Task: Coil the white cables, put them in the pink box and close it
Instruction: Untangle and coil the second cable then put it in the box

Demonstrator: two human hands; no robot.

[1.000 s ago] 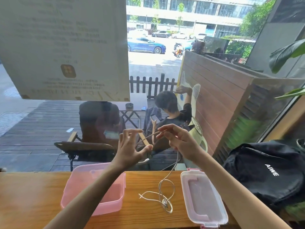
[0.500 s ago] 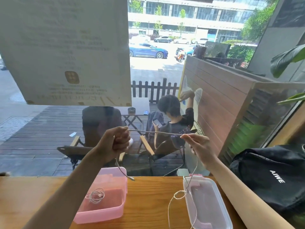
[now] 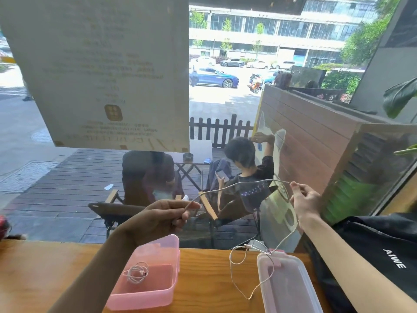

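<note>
My left hand [image 3: 165, 214] pinches one end of a white cable [image 3: 234, 185], which stretches in the air across to my right hand [image 3: 303, 201]. Thumb and fingers of the right hand pinch the cable there. From it the rest hangs down and loops over the table and over the clear lid [image 3: 286, 283] with pink clips. The pink box [image 3: 158, 294] stands open on the table below my left forearm. Inside it lies a coiled white cable [image 3: 137, 272].
The wooden table [image 3: 203, 279] runs along a window. A black bag [image 3: 372, 251] sits at the right, close to my right forearm. Behind the glass are a person on a chair, a deck and a street.
My hands have moved apart and stretched the cable out between them. The view tilted, bringing the box's inside and its coiled cable into sight.
</note>
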